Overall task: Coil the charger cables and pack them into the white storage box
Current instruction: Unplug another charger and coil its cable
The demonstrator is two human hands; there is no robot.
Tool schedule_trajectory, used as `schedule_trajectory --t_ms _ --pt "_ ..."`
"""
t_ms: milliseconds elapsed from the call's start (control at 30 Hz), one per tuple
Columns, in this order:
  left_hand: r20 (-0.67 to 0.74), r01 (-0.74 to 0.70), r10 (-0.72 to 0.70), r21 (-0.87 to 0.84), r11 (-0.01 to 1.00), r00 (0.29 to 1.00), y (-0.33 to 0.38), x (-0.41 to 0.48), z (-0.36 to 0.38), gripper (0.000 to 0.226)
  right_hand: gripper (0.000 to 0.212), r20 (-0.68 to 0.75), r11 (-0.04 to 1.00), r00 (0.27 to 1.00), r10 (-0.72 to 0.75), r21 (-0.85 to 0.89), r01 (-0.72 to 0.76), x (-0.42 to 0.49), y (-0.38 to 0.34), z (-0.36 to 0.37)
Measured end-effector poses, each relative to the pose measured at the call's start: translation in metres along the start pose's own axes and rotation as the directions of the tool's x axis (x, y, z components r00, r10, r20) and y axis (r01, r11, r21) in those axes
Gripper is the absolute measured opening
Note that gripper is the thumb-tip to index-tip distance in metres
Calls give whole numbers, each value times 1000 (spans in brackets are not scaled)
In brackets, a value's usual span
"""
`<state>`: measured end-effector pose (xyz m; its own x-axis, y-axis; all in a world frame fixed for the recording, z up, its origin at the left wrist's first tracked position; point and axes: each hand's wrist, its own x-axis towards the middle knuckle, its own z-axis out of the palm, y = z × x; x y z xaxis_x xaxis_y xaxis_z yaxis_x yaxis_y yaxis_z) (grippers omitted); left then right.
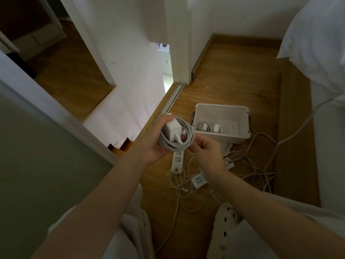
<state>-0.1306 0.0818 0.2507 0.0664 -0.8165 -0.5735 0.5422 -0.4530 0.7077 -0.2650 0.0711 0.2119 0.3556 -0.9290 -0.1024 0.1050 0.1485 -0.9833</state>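
Holding a coiled white charger cable at frame centre, both hands on it. Under the coil sits the left hand, palm up, fingers curled round the loops, thumb clamping the white power adapter against the bundle at the coil's 11 o'clock. The cable's plug end lies across the coil's middle, just below the adapter. At the coil's 4 o'clock the right hand pinches the outer loops with its fingertips; exact finger placement is hidden behind the knuckles. The coil is in the air above the floor, not in the box.

The white storage box stands open-topped on the wooden floor, at 2 o'clock from the coil and near it. It has dark latch handles on both short sides. Inside are two coiled chargers, side by side on the bottom, toward the box's 7 o'clock corner.

A white power strip lies on the floor at 6 o'clock of the coil, its top end hidden by the hands. A square socket block is at 5 o'clock from the strip, beneath the right wrist. The loose white cables are tangled on the floor at 5 o'clock of the box. One run leads up to the white bedding at the frame's 2 o'clock. A small white adapter lies among them at 3 o'clock of the right hand. The sliding-door track is at 12 o'clock of the coil.
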Motion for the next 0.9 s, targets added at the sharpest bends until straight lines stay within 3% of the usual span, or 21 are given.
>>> schedule_trajectory --t_ms 233,400,533,667,767,900 --pt "34 -8 6 58 998 999 0 -1 -3 23 15 -22 995 997 71 -64 -72 5 1 -3" --pt "33 39 -44 136 990 998 -2 -4 -3 29 14 50 970 978 204 123 -209 0 -2 -3" --pt "5 23 -25 183 983 1000 0 -2 -2 30 25 21 906 956 292 315 -283 -1 -8 -2" --pt "2 27 -27 168 985 1000 0 -1 -4 28 28 8 987 995 103 124 -103 -9 -11 1" --pt "11 24 -26 119 993 1000 0 0 -6 28 19 98 995 994 -40 -90 49 -13 -14 2" --pt "-11 18 -17 69 997 1000 2 1 -8 28 19 164 969 986 -35 -234 74 -12 -12 4"
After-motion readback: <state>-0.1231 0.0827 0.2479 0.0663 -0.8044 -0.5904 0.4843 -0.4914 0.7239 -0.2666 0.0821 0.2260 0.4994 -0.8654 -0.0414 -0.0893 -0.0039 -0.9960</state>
